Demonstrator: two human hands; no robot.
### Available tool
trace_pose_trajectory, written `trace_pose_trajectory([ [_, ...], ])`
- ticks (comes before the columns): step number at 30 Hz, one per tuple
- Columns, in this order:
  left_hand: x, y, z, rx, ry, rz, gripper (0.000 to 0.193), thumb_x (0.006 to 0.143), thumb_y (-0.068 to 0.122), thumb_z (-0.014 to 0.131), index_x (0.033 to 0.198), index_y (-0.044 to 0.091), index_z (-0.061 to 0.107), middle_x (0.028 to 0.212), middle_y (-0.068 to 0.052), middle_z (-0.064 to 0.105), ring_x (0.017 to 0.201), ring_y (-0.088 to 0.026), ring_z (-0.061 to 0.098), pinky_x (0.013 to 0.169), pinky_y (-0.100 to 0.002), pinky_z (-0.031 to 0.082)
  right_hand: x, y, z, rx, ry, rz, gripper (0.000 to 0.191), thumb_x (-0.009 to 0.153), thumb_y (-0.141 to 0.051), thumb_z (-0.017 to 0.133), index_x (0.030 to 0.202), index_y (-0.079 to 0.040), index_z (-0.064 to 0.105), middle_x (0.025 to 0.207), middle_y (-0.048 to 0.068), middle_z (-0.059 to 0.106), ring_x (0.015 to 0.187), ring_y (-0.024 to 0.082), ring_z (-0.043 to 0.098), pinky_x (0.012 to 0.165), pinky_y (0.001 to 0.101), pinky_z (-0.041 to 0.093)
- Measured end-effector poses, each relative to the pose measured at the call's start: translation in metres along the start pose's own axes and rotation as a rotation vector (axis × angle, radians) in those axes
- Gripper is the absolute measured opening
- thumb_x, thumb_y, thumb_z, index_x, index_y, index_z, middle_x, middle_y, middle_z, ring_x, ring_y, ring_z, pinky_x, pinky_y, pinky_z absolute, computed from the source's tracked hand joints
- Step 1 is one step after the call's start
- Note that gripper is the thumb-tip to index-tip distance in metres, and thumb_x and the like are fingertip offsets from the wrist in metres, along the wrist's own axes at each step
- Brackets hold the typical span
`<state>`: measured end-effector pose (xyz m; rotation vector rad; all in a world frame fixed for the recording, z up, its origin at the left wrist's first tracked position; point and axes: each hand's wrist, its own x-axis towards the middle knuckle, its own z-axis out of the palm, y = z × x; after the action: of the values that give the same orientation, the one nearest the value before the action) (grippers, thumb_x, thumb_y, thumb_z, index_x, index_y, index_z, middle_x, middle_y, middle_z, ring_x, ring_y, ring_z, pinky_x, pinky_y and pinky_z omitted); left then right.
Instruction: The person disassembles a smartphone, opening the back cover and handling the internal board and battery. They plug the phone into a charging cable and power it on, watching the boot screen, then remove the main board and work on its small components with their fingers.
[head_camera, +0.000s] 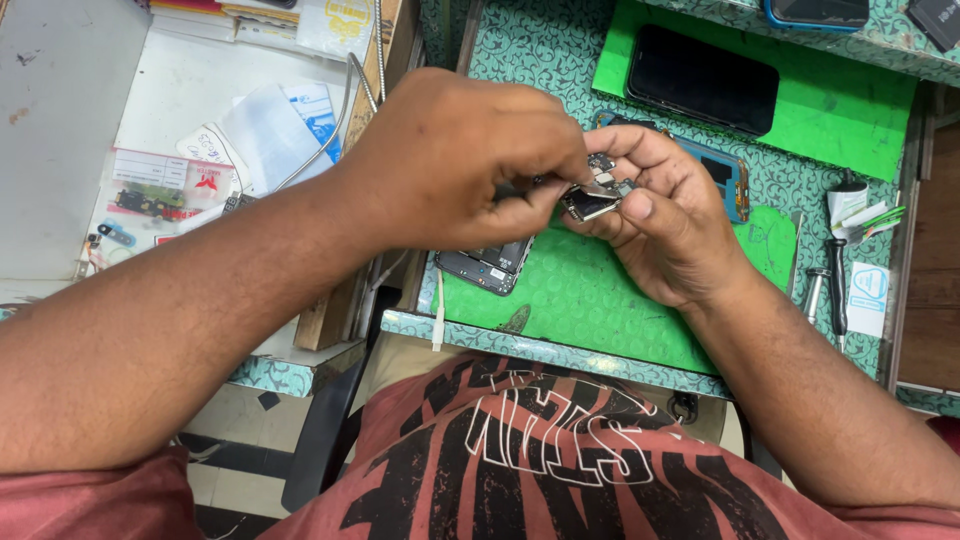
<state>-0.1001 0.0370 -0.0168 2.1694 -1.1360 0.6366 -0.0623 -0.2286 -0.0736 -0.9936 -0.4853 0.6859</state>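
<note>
Both your hands meet above the counter's (560, 350) front edge: right hand (665, 225) pinches a small board (592, 200) closed, lying crosswise; left hand (455, 165) fingers close on its left end.

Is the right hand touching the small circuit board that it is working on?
Touching. The head view shows the right hand with thumb and fingertips pressed around the small circuit board, no gap visible.
</note>
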Motion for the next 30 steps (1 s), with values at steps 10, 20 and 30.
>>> trace_pose_trajectory([
  [10, 0.007, 0.011, -0.02, -0.055, -0.2, -0.309, 0.031, 0.084, 0.042, 0.087, 0.101, 0.016, 0.081, 0.087, -0.001, 0.073, 0.074, -0.02, 0.072, 0.062, -0.037, 0.055, 0.0, 0.004, 0.006, -0.227, 0.003, -0.108, 0.061, 0.096, -0.016, 0.084, 0.141, 0.006, 0.049, 0.135, 0.017, 0.062, 0.123, 0.019, 0.065, 0.109, 0.0311, 0.054],
  [20, 0.007, 0.012, -0.021, -0.061, -0.25, -0.42, 0.025, 0.076, 0.035, 0.087, 0.088, 0.015, 0.078, 0.087, 0.0, 0.075, 0.084, -0.023, 0.073, 0.069, -0.041, 0.056, 0.002, 0.001, 0.013, -0.31, -0.033, -0.086, 0.06, 0.094, 0.002, 0.076, 0.146, 0.003, 0.045, 0.149, 0.017, 0.056, 0.134, 0.023, 0.063, 0.11, 0.0329, 0.057],
  [30, 0.006, 0.005, -0.021, -0.192, -0.238, -0.496, 0.017, 0.081, 0.027, 0.087, 0.091, 0.015, 0.078, 0.082, 0.001, 0.078, 0.076, -0.012, 0.077, 0.063, -0.031, 0.057, 0.002, 0.003, 0.009, -0.321, -0.033, -0.09, 0.062, 0.094, 0.002, 0.076, 0.147, 0.004, 0.045, 0.144, 0.015, 0.058, 0.13, 0.019, 0.063, 0.108, 0.029, 0.056],
])
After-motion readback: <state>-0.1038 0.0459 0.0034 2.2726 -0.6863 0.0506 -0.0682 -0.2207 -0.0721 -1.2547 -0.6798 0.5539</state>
